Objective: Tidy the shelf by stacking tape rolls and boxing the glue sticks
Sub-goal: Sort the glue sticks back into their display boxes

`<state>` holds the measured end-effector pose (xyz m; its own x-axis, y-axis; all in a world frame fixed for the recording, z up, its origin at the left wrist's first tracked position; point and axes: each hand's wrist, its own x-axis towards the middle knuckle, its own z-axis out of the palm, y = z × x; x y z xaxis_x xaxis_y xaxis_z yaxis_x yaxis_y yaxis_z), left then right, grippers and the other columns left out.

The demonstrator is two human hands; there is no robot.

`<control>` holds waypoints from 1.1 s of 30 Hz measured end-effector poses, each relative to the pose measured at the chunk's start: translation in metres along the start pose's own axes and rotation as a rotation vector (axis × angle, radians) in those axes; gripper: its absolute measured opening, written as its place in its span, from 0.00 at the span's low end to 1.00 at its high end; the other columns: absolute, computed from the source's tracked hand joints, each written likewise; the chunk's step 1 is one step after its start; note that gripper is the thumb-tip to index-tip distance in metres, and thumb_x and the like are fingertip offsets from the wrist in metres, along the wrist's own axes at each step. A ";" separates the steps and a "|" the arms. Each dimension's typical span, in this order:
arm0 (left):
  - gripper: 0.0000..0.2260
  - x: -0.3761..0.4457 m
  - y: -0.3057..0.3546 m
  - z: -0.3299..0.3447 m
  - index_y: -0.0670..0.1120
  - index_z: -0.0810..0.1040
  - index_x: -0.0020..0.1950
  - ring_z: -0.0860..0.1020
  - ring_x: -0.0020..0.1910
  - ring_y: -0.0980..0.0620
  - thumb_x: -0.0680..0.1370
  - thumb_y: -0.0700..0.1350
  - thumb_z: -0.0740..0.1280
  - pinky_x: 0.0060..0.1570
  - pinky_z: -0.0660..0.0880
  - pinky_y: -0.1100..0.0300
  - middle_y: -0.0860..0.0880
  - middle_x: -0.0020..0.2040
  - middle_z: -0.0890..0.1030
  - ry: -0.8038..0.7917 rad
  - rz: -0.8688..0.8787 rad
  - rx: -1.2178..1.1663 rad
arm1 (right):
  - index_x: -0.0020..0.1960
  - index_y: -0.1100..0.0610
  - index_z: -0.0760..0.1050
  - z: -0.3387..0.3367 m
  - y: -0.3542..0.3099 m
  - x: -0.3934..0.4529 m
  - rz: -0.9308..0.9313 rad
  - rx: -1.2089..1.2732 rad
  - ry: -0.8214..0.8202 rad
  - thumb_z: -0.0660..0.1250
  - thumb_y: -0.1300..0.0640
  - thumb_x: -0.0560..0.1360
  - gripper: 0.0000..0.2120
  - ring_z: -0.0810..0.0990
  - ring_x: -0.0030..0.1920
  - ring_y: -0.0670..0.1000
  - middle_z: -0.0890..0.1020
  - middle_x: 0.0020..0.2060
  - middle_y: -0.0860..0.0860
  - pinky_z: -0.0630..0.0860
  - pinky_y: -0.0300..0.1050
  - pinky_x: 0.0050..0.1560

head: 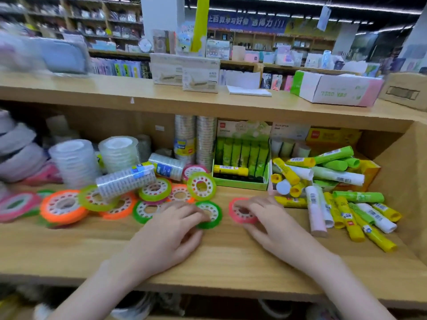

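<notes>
A stationery shop is around, with long rows of goods behind, and in front stands a wooden shelf (231,245) that carries everything. At its left edge lies a soft pile of cloth things (18,146), blurred. Behind the middle of the shelf stand columns of clear tape (76,158), and one clear tape pack (126,180) lies tilted on top of the coloured rolls. At the back right stands a green display box (240,183) with glue sticks upright in it and one yellow stick lying across the front. Toward the right edge the loose glue sticks (346,204) lie in a heap, partly on a yellow box (369,172).

The coloured tape rolls (111,202) are spread flat along the middle, some overlapping. The left hand (171,234) has curled fingers on a green roll (209,214), and the right hand (268,218) pinches a pink roll (242,210) near the front middle; both rolls touch the shelf.

I think the risks are these. The tilted clear pack rests loosely, so pulling a roll from under it could make it roll forward to the front edge and fall. The rolls are smooth and thin, so a stack built crooked may slide apart. The glue heap is near the right hand, and a wide elbow move could push sticks over the front edge.
</notes>
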<state>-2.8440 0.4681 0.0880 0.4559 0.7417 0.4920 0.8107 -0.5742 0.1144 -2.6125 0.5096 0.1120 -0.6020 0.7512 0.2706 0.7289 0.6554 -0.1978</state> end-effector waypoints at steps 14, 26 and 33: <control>0.10 -0.057 -0.025 -0.033 0.49 0.74 0.44 0.67 0.49 0.54 0.73 0.55 0.63 0.52 0.66 0.62 0.54 0.43 0.74 0.068 -0.107 0.020 | 0.46 0.50 0.75 -0.002 -0.038 0.028 -0.072 0.283 0.304 0.71 0.63 0.70 0.10 0.74 0.43 0.43 0.78 0.41 0.44 0.70 0.35 0.45; 0.13 -0.090 -0.054 -0.058 0.49 0.77 0.48 0.72 0.49 0.55 0.73 0.54 0.59 0.54 0.64 0.59 0.54 0.44 0.78 0.142 -0.207 0.209 | 0.55 0.55 0.76 0.028 -0.063 0.047 0.032 0.304 0.270 0.65 0.65 0.74 0.12 0.68 0.63 0.51 0.71 0.59 0.48 0.59 0.37 0.61; 0.12 -0.095 -0.061 -0.053 0.49 0.76 0.49 0.70 0.50 0.53 0.72 0.52 0.59 0.52 0.61 0.59 0.52 0.46 0.75 0.172 -0.314 0.226 | 0.73 0.45 0.55 0.039 -0.072 0.047 0.241 0.213 -0.052 0.56 0.46 0.78 0.25 0.49 0.75 0.53 0.50 0.75 0.52 0.50 0.50 0.73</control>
<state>-2.9561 0.4138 0.0802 0.1215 0.7887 0.6027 0.9694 -0.2248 0.0987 -2.7062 0.5013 0.1020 -0.4398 0.8864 0.1449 0.7712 0.4553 -0.4449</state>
